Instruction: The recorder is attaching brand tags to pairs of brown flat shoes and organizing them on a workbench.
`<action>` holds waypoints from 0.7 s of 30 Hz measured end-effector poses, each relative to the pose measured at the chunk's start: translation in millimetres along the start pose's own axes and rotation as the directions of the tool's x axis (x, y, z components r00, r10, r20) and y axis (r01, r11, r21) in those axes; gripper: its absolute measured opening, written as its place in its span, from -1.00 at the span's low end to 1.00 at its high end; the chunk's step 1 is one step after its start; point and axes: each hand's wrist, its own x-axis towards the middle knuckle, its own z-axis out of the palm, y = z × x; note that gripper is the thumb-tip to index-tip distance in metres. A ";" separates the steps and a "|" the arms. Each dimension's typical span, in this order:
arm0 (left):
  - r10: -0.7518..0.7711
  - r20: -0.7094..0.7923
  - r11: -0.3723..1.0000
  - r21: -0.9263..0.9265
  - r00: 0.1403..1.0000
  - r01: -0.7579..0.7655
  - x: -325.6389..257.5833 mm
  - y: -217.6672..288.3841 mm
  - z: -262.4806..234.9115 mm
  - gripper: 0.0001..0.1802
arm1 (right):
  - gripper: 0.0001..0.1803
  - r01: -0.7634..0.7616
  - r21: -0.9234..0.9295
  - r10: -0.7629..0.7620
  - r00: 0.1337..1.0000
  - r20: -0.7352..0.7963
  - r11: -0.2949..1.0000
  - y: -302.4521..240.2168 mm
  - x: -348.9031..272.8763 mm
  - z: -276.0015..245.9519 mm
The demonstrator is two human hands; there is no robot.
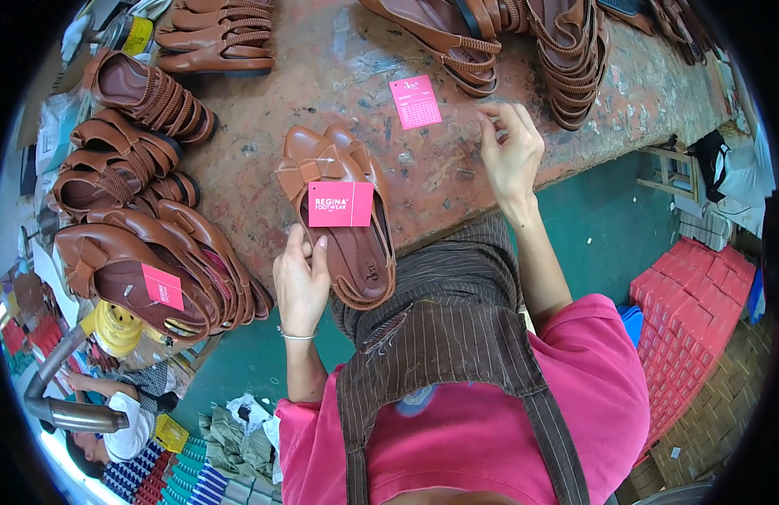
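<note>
My left hand (303, 282) is closed round the side of a brown slingback shoe (361, 261) at the table's near edge. The shoe has a bow on its upper, and the toe of a second one shows beside it. A pink hang tag (340, 204) lies across its opening. Beyond the shoe to the right, another pink tag (416, 102) rests on the tabletop. My right hand (512, 151) is raised beside that tag, thumb and forefinger pinched together. A faint clear thread seems to run from the tag to these fingertips.
Nested brown shoes (170, 265) line the worn table (322, 93) on the left, one bearing a pink tag (163, 287). More shoe stacks (570, 59) stand at the far side. Red boxes (692, 320) are piled on the right. Another person (128, 421) is at the lower left.
</note>
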 end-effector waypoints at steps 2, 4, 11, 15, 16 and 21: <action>0.037 -0.084 0.966 -0.251 0.996 -0.057 -2.7 1.1 -4.0 -0.82 | -0.88 0.039 0.035 -0.040 0.999 0.030 0.999 4.4 2.4 9.4; 0.005 -0.223 0.969 -0.240 0.975 -0.059 -14.5 3.9 -20.5 -0.82 | -0.88 0.081 0.078 -0.086 0.994 0.062 0.994 6.2 3.0 22.7; 0.039 -0.957 0.893 -0.097 0.289 -0.439 -48.3 -23.5 -213.8 -0.69 | -0.91 0.084 -0.196 -0.043 0.977 0.208 0.977 6.2 6.3 45.2; 0.366 -0.821 0.871 0.468 0.438 0.150 -39.7 -99.4 -284.3 -0.57 | -0.91 0.106 -0.210 -0.048 0.963 0.265 0.972 6.8 7.3 46.8; 0.439 -0.630 0.568 0.747 0.641 0.345 -40.8 -133.2 -297.0 -0.54 | -0.91 0.110 -0.195 -0.055 0.961 0.271 0.975 6.9 7.0 47.5; -0.271 -0.587 0.960 -0.218 0.763 0.174 3.2 -193.1 -265.7 -0.61 | -0.92 0.143 -0.253 -0.065 0.953 0.296 0.957 3.2 5.0 44.4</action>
